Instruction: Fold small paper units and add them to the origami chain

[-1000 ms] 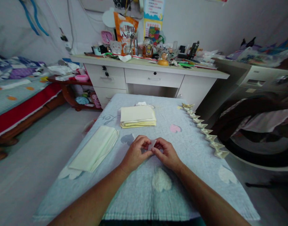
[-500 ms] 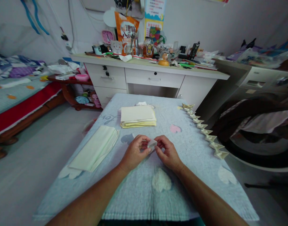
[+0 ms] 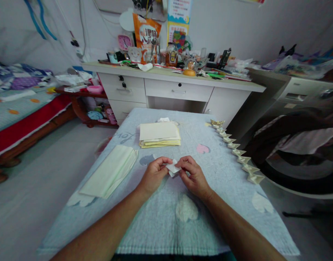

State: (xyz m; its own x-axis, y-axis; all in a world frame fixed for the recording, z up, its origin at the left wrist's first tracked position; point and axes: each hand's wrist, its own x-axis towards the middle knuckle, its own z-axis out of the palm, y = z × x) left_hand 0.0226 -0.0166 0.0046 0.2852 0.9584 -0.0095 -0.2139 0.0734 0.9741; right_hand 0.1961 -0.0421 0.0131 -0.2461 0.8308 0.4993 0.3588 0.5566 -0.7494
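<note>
Folded paper (image 3: 173,168) lay over the worktop (image 3: 152,226), directly between my left hand (image 3: 155,174) and right hand (image 3: 194,176), neither nearer; long axis unclear. I pinched one edge with the left, nearly closed, the opposite side with the right, likewise.

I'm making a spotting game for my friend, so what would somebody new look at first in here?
Probably the small folded white paper between the left hand and right hand, near the middle of the picture. Next might come the row of folded paper shapes along the table's right side, then the bright orange bag standing on the desk at the back.
</note>
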